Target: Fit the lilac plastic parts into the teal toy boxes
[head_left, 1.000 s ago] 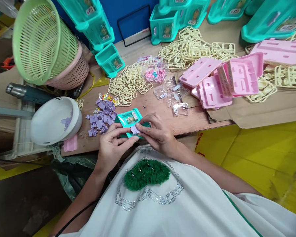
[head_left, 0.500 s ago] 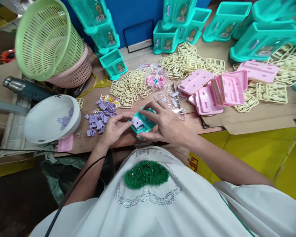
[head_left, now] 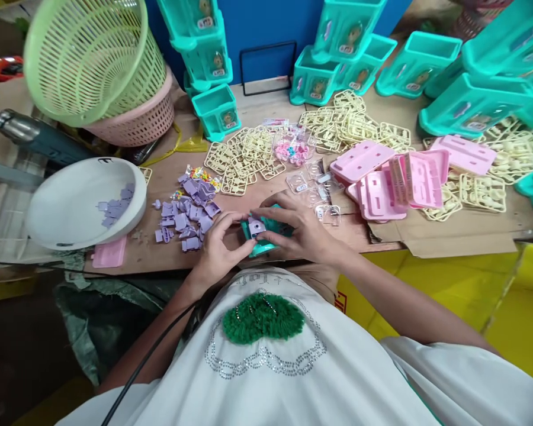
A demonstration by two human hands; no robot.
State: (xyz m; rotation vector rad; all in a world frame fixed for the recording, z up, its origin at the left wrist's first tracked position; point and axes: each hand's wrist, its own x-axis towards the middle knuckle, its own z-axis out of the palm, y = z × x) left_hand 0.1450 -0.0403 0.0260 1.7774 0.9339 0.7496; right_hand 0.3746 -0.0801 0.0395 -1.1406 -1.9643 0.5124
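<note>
Both my hands are closed around a small teal plastic toy housing [head_left: 270, 228] at the table's near edge. My left hand [head_left: 217, 248] grips its left side, thumb by a small lilac plastic piece [head_left: 256, 227] set on the housing. My right hand [head_left: 295, 234] wraps the right side, fingers pressed over the top. A heap of loose lilac pieces [head_left: 189, 207] lies just left of my hands.
A white bowl [head_left: 66, 204] holding lilac pieces sits left, with stacked green and pink baskets [head_left: 102, 71] behind. Cream part sprues [head_left: 249, 154], clear covers [head_left: 313, 183], pink panels [head_left: 395, 177] and teal housings [head_left: 346, 53] fill the back and right. Cardboard [head_left: 448, 236] overhangs the edge.
The housing was turned over from its window side, and the lilac piece now sits on it. Both hands have closed in tighter round it.
</note>
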